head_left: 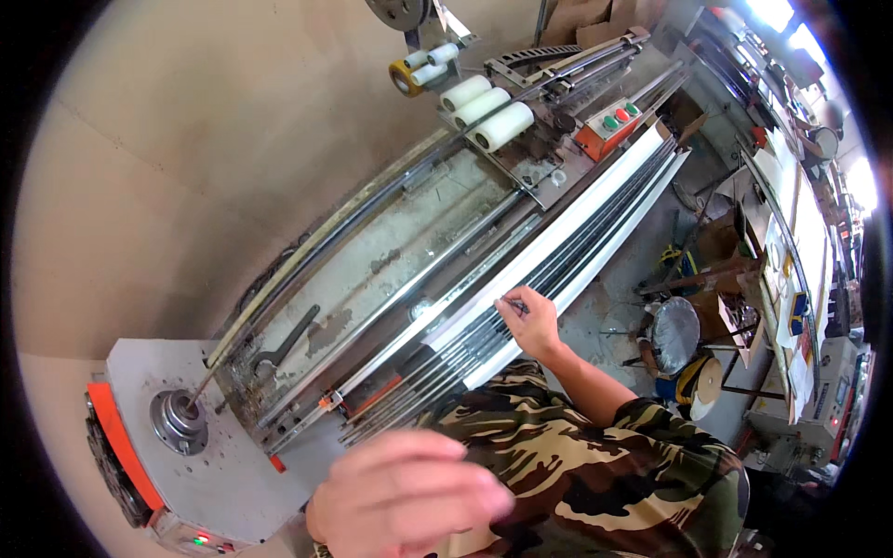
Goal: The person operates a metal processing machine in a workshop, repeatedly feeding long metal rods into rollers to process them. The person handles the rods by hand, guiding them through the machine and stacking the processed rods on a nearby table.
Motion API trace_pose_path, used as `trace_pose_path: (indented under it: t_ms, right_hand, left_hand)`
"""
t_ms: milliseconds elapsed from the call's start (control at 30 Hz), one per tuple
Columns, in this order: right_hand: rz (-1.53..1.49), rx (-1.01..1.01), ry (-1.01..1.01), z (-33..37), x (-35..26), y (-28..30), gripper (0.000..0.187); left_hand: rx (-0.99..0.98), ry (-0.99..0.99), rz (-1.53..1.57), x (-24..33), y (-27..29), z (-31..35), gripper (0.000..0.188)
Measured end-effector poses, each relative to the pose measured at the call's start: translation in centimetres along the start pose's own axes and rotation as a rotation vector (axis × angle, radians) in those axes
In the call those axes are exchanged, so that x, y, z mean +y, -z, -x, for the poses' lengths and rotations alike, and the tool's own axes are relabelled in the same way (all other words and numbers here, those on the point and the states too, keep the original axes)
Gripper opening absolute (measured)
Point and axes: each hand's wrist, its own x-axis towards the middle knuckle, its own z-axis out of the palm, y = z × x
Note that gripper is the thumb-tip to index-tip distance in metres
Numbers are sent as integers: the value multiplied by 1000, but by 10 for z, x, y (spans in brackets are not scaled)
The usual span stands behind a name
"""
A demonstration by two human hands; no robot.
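Observation:
Several thin dark metal rods (446, 372) lie side by side on white sheet material (507, 279), slanting from lower left to upper right. Over the middle of them is my right hand (532, 325), its thumb and forefinger pinched together. Something small and dark shows at those fingertips, too small to name. Close in at the bottom, my left hand (414, 493) is slightly smeared by motion. Its fingers are stretched out and I see nothing in them, near the lower ends of the rods.
Beyond the rods runs a machine bed with a long rail (400, 307) and a hook wrench (288, 339). White rollers (502, 126) and an orange button box (606, 130) sit farther up. A round chuck (179, 421) is at left. A covered stool (674, 335) stands at right.

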Motion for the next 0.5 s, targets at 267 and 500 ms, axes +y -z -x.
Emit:
trace_pose_path:
  t_ms: [267,500]
  right_hand:
    - [97,-98,162,33,-18,-74,18]
    - [303,-240,258,78,9,-135,23]
  left_hand:
    - [232,683,-480,-137,-36,259,15]
    - [231,872,-1005,-185,-76,452,28]
